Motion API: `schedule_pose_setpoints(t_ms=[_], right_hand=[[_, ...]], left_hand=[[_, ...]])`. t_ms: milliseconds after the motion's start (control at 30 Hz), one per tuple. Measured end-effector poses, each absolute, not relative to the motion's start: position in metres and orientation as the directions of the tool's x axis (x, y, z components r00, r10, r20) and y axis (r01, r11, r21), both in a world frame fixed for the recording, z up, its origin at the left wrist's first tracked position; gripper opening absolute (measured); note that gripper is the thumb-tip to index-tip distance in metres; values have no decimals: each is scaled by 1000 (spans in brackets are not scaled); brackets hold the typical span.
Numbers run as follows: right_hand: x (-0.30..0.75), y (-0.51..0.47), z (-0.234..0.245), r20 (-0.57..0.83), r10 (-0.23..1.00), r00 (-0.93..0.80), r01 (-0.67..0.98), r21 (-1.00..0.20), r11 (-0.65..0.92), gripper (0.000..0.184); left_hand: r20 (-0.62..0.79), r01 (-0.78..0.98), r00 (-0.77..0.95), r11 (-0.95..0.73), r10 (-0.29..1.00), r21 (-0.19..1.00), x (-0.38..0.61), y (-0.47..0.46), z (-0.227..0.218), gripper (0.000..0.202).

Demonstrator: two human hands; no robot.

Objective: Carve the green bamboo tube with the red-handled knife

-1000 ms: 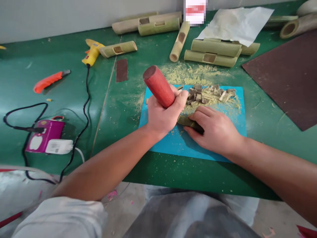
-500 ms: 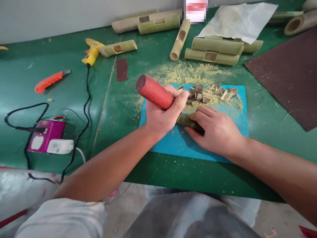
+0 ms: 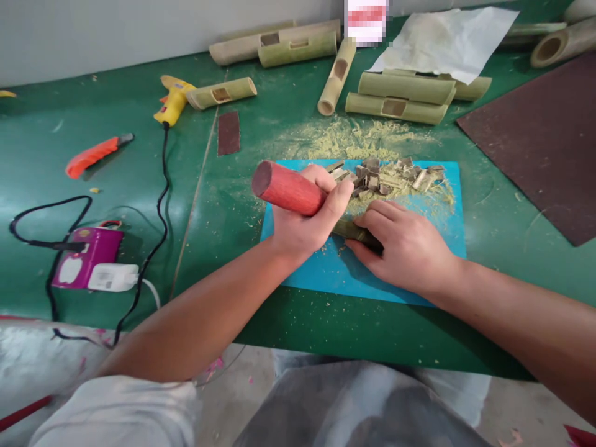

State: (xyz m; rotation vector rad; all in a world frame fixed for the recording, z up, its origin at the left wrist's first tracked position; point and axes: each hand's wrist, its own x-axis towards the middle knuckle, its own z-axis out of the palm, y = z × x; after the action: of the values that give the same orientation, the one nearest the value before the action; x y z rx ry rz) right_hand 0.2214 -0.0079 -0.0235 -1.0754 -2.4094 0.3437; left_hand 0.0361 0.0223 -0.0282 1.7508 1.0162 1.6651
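Note:
My left hand (image 3: 307, 214) is closed round a thick red wooden handle (image 3: 288, 186) that sticks out up and to the left; the tool's working end is hidden behind the hand. My right hand (image 3: 405, 245) grips a short dark-green bamboo piece (image 3: 356, 231) and holds it down on a blue mat (image 3: 363, 282). The bamboo's left end reaches under my left hand. Just beyond both hands lies a heap of brown and pale bamboo chips (image 3: 379, 177) with fine shavings, on the mat's far part.
Cut bamboo tubes with rectangular openings (image 3: 395, 108) lie at the back, some under a white sheet (image 3: 442, 43). On the left are a yellow glue gun (image 3: 174, 102), an orange utility knife (image 3: 95, 155), and a purple power strip (image 3: 90, 251) with black cords. A dark brown sheet (image 3: 535, 136) lies right.
The red handle has tipped lower, its free end dropping and swinging slightly left as my left hand turns. My right hand stays on the bamboo piece, nearly unmoved.

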Motion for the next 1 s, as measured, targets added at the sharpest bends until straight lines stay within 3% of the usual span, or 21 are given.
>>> schedule_pose_setpoints(t_ms=[133,467,733,1000], right_hand=[[221,-8,-22,312,746,-589,627,-405,665,16],[220,-10,-23,328,747,-578,634,-395,665,18],[217,-12,-25,421,683,-596,634,-275,723,20],[218,-10,-27,435,667,-605,587,-323,743,23]], left_hand=[[600,182,71,-602,797,778,28,20,-26,48],[623,222,58,-619,780,754,28,21,-32,42],[651,308,145,-660,745,686,29,22,-23,39],[588,218,47,-583,808,783,32,20,-28,41]])
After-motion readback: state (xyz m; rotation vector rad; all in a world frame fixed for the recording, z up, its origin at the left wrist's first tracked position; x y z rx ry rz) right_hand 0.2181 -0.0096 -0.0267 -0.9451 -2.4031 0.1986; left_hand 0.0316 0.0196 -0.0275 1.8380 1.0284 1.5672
